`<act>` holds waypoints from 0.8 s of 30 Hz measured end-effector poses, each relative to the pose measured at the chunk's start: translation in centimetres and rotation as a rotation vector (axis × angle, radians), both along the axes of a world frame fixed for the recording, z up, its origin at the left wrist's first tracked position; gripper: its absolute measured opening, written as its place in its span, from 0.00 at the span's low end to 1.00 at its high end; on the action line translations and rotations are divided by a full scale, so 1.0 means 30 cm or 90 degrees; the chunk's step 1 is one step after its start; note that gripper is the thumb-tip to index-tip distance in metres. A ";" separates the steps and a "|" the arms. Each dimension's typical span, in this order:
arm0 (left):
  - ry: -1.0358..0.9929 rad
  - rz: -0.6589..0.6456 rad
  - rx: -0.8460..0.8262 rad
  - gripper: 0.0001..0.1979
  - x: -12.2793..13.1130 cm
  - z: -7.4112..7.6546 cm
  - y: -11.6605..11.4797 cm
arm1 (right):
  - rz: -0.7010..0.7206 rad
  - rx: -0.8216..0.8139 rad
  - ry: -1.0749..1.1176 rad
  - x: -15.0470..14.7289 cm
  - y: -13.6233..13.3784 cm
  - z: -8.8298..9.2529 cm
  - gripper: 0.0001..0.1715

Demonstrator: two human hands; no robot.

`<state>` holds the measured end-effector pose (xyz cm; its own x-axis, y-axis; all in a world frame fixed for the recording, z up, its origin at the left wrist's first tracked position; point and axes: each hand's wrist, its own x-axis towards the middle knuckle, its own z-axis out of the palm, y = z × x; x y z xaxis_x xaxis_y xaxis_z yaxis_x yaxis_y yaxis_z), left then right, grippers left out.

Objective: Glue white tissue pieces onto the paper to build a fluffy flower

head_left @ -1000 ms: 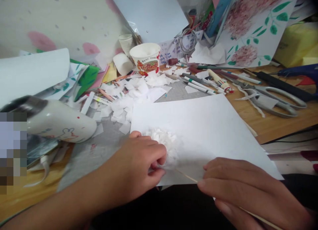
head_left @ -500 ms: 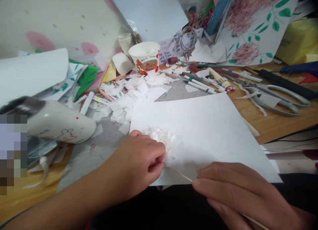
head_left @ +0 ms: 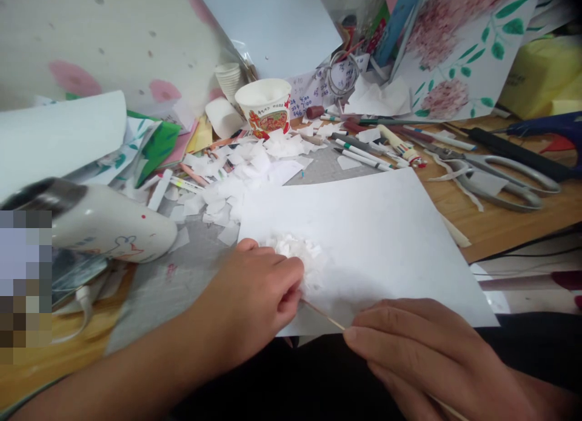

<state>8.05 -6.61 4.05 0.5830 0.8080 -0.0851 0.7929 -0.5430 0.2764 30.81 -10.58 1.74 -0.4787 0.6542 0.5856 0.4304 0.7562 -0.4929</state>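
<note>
My right hand [head_left: 422, 348] grips a thin wooden stick [head_left: 325, 315], which slants up and left out of its fingers. The stick's far end meets the curled fingertips of my left hand [head_left: 264, 293]. Those fingers are closed, and what they pinch is hidden from view. Right beside the left knuckles, a ruffled round cluster of small white paper bits [head_left: 300, 254] lies on a large white sheet [head_left: 377, 227]. The left hand covers part of this cluster.
Loose paper squares [head_left: 218, 196] are scattered behind the sheet. A paper bowl [head_left: 264, 105] stands at the back. Large scissors [head_left: 495, 172] and several pens [head_left: 364, 154] lie to the right. A white bottle [head_left: 118, 227] lies on its side at left.
My right hand has shifted slightly left with the stick, closer to the left hand. The left hand stays almost in place. The view has turned slightly.
</note>
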 end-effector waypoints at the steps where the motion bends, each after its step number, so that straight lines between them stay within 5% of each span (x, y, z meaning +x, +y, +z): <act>1: -0.012 0.004 -0.007 0.07 -0.004 0.004 0.001 | -0.006 -0.014 0.016 0.007 0.000 0.001 0.13; 7: -0.053 0.027 -0.045 0.07 -0.019 0.030 0.008 | -0.025 -0.071 0.040 0.039 -0.006 0.002 0.14; 15: 0.003 0.012 -0.001 0.07 -0.010 0.008 0.010 | 0.064 -0.008 -0.019 0.024 0.034 0.000 0.10; 19: 0.016 0.009 0.000 0.06 -0.006 0.007 0.005 | 0.027 0.004 -0.017 0.022 0.024 0.000 0.11; 24: -0.045 -0.002 -0.078 0.04 -0.028 0.035 0.016 | 0.055 -0.027 0.000 0.020 0.009 0.013 0.15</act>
<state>7.22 -6.14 5.11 0.5934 0.7923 -0.1418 0.7678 -0.5044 0.3952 31.41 -10.31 2.12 -0.5346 0.6347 0.5580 0.3650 0.7689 -0.5249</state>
